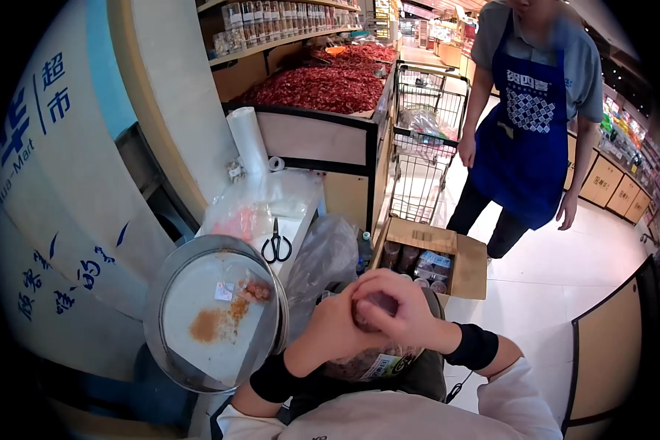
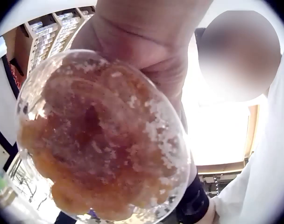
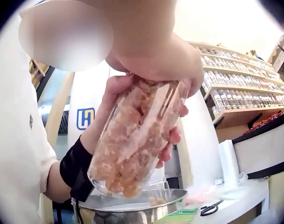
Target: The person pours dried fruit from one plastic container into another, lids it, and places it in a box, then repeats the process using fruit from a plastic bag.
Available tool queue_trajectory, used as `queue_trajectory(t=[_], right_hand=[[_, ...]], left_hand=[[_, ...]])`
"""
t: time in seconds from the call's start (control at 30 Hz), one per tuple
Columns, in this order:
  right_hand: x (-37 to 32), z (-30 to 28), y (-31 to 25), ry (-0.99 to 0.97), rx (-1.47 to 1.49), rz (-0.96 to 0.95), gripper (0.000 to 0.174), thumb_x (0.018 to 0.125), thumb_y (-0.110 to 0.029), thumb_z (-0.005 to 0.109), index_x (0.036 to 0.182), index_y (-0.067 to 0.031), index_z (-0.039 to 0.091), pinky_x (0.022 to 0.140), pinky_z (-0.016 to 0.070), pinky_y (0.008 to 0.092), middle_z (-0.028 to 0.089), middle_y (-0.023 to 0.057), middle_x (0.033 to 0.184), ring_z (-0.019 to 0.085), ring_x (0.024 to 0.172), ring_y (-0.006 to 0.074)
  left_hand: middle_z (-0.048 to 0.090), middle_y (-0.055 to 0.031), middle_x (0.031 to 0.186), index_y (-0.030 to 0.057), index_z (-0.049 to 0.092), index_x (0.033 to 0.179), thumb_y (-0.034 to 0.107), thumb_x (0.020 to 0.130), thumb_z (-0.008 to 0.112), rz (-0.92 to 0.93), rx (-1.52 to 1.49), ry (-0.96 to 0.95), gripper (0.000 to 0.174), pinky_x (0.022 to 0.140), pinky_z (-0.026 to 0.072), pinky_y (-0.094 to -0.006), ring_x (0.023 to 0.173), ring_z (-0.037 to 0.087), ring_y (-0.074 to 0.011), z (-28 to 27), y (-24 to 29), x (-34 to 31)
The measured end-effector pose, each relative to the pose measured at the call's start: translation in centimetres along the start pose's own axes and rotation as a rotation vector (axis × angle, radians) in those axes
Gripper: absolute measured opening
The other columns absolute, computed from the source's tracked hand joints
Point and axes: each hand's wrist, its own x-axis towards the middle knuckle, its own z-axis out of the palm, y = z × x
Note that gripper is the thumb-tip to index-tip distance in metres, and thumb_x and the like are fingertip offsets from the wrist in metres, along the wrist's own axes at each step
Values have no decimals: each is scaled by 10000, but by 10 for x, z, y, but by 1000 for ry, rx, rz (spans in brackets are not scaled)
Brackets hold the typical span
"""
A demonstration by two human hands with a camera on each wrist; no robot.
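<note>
A clear plastic jar (image 3: 137, 135) full of amber-brown lumps is held between both hands, tilted in the right wrist view. My left hand (image 1: 336, 326) grips its side, fingers wrapped round with the fingertips showing at the far edge. My right hand (image 1: 411, 312) is curled over the jar's top, hiding the top end. From the left wrist view the jar's round base (image 2: 100, 140) faces the camera, the lumps pressed against it. Below the hands in the head view, a clear bag (image 1: 378, 365) of brownish pieces with a green and white label lies at the lap.
Left stands a round metal pan (image 1: 154, 315) with brown powder and a few lumps. Black scissors (image 1: 276, 246) and plastic bags lie on a white table (image 1: 301, 194). A cardboard box (image 1: 469, 268) of jars stands ahead, near a shopping cart (image 1: 425, 147) and a person in a blue apron (image 1: 524, 154).
</note>
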Motion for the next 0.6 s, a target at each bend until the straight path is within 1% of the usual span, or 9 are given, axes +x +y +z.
queue_trajectory(t=[0.07, 0.23, 0.27, 0.33, 0.37, 0.4, 0.43, 0.53, 0.6], right_hand=[[-3, 6, 8, 142, -6, 129, 157, 880, -82, 702, 1022, -18, 684, 867, 528, 336, 684, 126, 1080, 674, 973, 246], [-1, 0, 9, 158, -31, 176, 121, 890, -83, 694, 984, -11, 671, 845, 511, 320, 682, 123, 1037, 660, 942, 229], [-3, -5, 15, 97, -19, 127, 162, 932, -95, 673, 1073, -15, 675, 868, 507, 322, 679, 109, 1087, 654, 966, 220], [-3, -15, 7, 14, 278, 307, 307, 1033, -232, 584, 1230, -2, 631, 959, 497, 345, 655, 119, 1210, 643, 1092, 228], [0, -20, 7, 18, 274, 301, 307, 1033, -232, 584, 1230, -2, 631, 959, 497, 345, 655, 119, 1210, 643, 1092, 228], [4, -25, 7, 75, 519, 334, 399, 1063, -307, 513, 1293, 12, 586, 1009, 482, 366, 628, 129, 1274, 619, 1165, 237], [5, -29, 7, 133, 767, 371, 493, 1093, -381, 442, 1355, 25, 541, 1058, 467, 387, 600, 138, 1337, 594, 1238, 246], [8, -39, 8, 115, 650, 334, 597, 1097, -467, 366, 1379, 39, 509, 1107, 443, 420, 569, 161, 1392, 546, 1321, 261], [9, -37, 6, 103, 665, 296, 602, 1089, -475, 402, 1401, 31, 496, 1110, 435, 413, 561, 162, 1406, 543, 1322, 247]], left_hand=[[720, -239, 1022, 0, 561, 1308, 401, 630, 912, 15, 108, 68, 862, 829, 569, -470, 965, 698, -434, 6, -6, 4], [719, -239, 993, -11, 577, 1280, 400, 644, 899, 100, 114, 140, 823, 816, 571, -466, 931, 703, -422, 11, -7, 12], [719, -239, 993, -11, 577, 1280, 400, 644, 899, 81, 106, 135, 823, 816, 571, -466, 931, 703, -422, 9, -7, 12], [717, -251, 989, -40, 589, 1250, 422, 660, 891, 70, 86, 90, 808, 814, 573, -449, 923, 706, -420, 4, -4, 12], [732, -223, 993, -50, 600, 1233, 424, 682, 889, 74, 17, 74, 782, 833, 573, -411, 920, 734, -365, 1, -2, 11], [732, -223, 993, -50, 600, 1233, 424, 682, 889, 81, 19, 74, 782, 833, 573, -411, 920, 734, -365, 1, -5, 12], [736, -193, 1024, -42, 602, 1238, 393, 688, 896, 138, -121, 60, 761, 862, 564, -389, 947, 735, -310, 3, -10, 11], [732, -140, 1090, -30, 600, 1251, 327, 694, 909, 196, -353, 28, 731, 921, 540, -354, 1005, 715, -215, 2, -9, 5], [724, -116, 1125, -26, 598, 1259, 291, 695, 915, 207, -439, 15, 721, 950, 525, -341, 1037, 693, -174, 0, -9, 6]])
